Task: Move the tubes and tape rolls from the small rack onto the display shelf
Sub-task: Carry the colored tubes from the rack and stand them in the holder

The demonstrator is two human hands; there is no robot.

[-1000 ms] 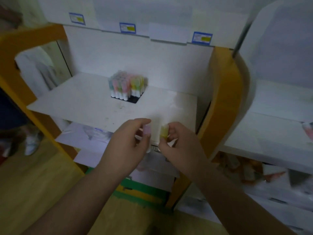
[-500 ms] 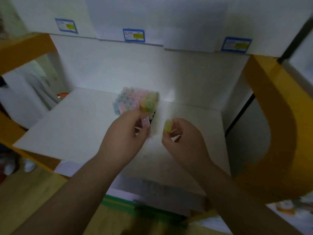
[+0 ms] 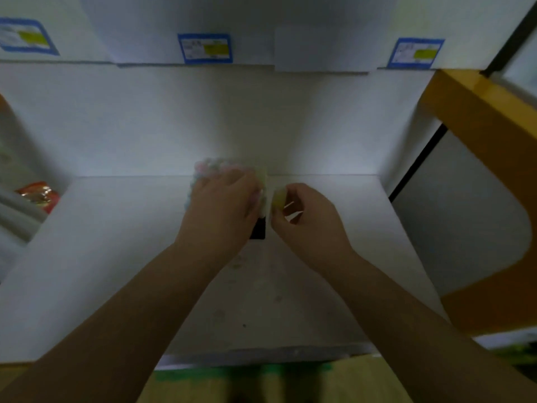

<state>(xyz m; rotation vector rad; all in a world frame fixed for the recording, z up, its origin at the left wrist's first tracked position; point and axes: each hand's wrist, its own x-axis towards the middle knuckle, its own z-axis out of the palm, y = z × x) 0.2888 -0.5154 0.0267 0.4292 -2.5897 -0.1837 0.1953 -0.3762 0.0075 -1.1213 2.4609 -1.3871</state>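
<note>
The left hand [image 3: 223,205] lies over the cluster of pastel tubes [image 3: 216,167] standing near the back of the display shelf [image 3: 116,257], its fingers curled down, with a pale pinkish tube showing at the fingertips on its right edge; motion blur keeps me from telling whether the fingers actually grip that tube or only rest on the cluster. Just beside it, not touching, the right hand [image 3: 308,216] pinches a yellow-capped tube [image 3: 279,198] between thumb and forefinger, the cap pointing up and toward the left hand, the other fingers curled loosely behind. A dark black base [image 3: 258,231] shows under the cluster, in the narrow gap between the two hands. Most of the tubes are hidden by the left hand; only blurred pink, blue and pale green tops show past the knuckles, close to the shelf's white back wall [image 3: 261,120]. The shelf surface is white, with faint scuffs and specks toward its front edge. Overhead, the edge of the next board carries three blue-framed price labels [image 3: 205,48], each with a yellow patch. An orange-yellow frame [image 3: 488,135] curves down the right side, and a reddish packet [image 3: 39,194] sits low at the far left, beyond the shelf's side
</note>
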